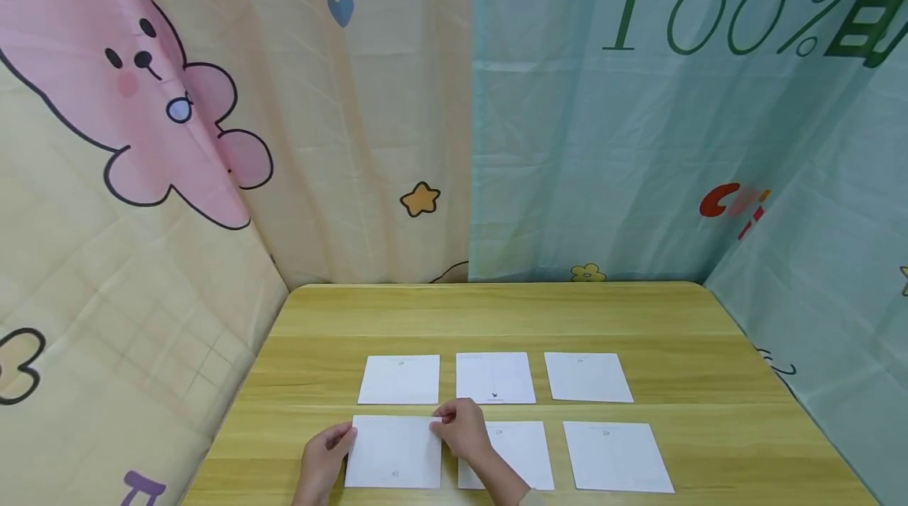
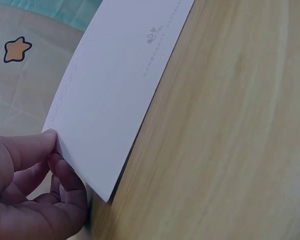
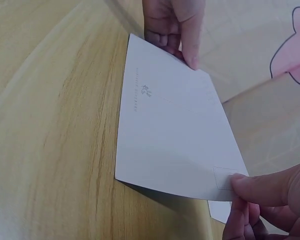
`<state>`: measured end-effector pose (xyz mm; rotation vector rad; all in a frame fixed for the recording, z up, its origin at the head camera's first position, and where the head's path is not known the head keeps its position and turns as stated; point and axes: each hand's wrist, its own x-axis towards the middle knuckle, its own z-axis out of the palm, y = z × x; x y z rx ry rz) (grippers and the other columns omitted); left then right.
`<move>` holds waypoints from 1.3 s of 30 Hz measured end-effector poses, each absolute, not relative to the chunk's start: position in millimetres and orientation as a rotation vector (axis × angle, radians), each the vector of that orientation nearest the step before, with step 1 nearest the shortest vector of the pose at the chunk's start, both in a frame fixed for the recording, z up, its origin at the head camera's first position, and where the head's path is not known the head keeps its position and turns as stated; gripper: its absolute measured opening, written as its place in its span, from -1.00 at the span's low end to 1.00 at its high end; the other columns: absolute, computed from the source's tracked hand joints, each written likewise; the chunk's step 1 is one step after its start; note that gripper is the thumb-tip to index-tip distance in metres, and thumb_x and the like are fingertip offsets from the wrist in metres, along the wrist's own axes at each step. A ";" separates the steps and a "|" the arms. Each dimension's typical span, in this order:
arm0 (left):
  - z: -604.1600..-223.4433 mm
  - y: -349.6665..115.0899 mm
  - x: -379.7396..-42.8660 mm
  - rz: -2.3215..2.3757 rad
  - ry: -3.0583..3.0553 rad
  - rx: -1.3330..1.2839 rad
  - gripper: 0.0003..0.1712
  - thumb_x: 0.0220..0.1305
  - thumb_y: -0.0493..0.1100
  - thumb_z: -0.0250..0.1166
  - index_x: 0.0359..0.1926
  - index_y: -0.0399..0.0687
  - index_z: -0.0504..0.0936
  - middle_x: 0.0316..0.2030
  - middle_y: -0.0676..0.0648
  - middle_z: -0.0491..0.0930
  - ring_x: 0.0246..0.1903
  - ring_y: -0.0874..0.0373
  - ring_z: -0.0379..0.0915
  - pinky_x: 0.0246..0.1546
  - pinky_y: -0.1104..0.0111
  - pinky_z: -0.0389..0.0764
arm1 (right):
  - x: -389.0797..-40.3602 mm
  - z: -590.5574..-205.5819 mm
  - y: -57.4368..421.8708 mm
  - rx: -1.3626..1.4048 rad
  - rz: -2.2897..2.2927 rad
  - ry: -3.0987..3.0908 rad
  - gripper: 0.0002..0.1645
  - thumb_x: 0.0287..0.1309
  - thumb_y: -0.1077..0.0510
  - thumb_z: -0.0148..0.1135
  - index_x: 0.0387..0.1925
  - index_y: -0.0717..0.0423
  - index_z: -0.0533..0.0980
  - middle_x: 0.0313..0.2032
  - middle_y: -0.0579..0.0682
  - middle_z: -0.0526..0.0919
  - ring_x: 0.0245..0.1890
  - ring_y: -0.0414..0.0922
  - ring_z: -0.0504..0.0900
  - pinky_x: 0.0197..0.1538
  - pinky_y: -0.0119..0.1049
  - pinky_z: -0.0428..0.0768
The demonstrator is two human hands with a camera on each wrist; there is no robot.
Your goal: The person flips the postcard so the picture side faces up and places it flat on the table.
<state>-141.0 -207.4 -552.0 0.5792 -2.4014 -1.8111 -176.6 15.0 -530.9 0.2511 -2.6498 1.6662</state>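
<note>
A white postcard (image 1: 394, 455) is held between both hands at the front left of the table. My left hand (image 1: 324, 461) pinches its left edge near the upper corner. The right hand (image 1: 465, 431) pinches the upper right corner, and in the right wrist view its thumb (image 3: 252, 188) lies on a printed stamp box. Faint small print and a little drawing mark the card's near side. Seen from the right wrist, the card bows slightly and its near corner stands over the wood. My right forearm partly covers another postcard (image 1: 521, 455) beside it.
Three white cards form the back row: left (image 1: 399, 380), middle (image 1: 495, 377) and right (image 1: 589, 377). Another card (image 1: 619, 457) lies at front right. The wooden table (image 1: 496, 317) meets printed curtains (image 1: 369, 135) behind and at both sides.
</note>
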 end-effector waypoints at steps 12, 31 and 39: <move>-554.9 -208.8 -140.6 -1.770 -2.432 0.602 -0.57 0.21 -0.18 0.22 -0.09 -0.54 0.50 -0.25 -0.22 0.57 -0.27 0.08 0.42 -0.37 0.46 0.47 | -174.1 -535.9 19.2 0.125 1.773 -2.722 -0.82 -0.08 0.26 0.35 -0.63 0.22 0.50 -0.69 -0.12 0.40 -0.66 -0.24 0.35 -0.62 -0.41 0.35; -548.1 -207.2 -136.2 -1.719 -2.388 0.645 -0.60 0.12 -0.17 0.28 -0.17 -0.51 0.57 -0.48 -0.08 0.60 -0.49 0.19 0.43 -0.54 0.47 0.44 | -168.6 -535.5 18.4 0.152 2.024 -2.602 -0.87 0.03 0.32 0.23 -0.56 0.29 0.52 -0.74 0.02 0.55 -0.75 -0.23 0.48 -0.60 -0.37 0.51; -544.3 -207.4 -136.4 -1.889 -2.272 0.679 -0.67 0.21 -0.24 0.16 -0.23 -0.54 0.57 -0.57 -0.04 0.56 -0.56 0.22 0.43 -0.49 0.50 0.45 | -170.5 -536.0 18.7 0.116 2.116 -2.528 -0.81 0.10 0.24 0.19 -0.51 0.33 0.55 -0.69 0.02 0.56 -0.70 -0.24 0.48 -0.55 -0.36 0.53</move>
